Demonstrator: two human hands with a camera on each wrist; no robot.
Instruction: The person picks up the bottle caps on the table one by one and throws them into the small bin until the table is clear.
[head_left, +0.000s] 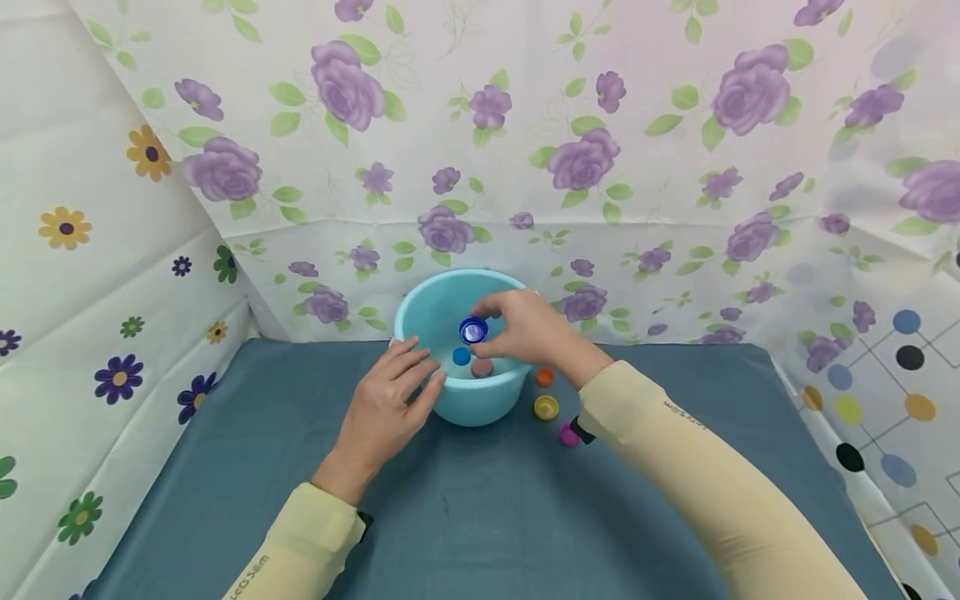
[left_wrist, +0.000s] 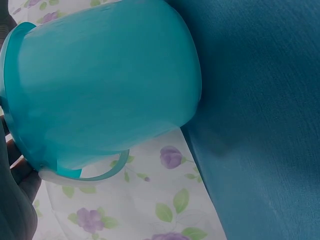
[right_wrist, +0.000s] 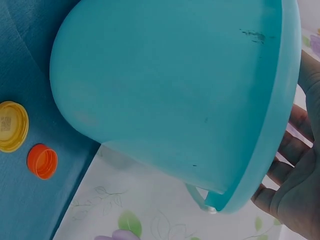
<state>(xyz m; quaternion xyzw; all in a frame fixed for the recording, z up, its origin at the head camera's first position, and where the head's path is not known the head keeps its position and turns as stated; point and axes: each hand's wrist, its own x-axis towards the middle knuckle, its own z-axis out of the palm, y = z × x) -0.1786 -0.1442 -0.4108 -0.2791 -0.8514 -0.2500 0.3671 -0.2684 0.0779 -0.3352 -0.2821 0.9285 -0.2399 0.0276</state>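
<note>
A light blue bucket (head_left: 480, 407) stands upright at the back of the table. Above its opening, my right hand (head_left: 536, 329) pinches a dark blue bottle cap (head_left: 473, 331) between thumb and fingers. Inside the bucket lie a smaller blue cap (head_left: 461, 357) and a pink cap (head_left: 482, 367). My left hand (head_left: 390, 404) rests at the rim's left side with its fingers extended. In the left wrist view, its fingers reach the rim near the handle (left_wrist: 112, 170). The dark blue cap is hidden from both wrist views.
Right of the bucket, an orange cap (head_left: 544, 377), a yellow cap (head_left: 547, 407) and a magenta cap (head_left: 570, 435) lie on the blue-grey tablecloth (head_left: 480, 517). The right sleeve partly covers the magenta one. A flowered curtain (head_left: 510, 167) hangs close behind the bucket.
</note>
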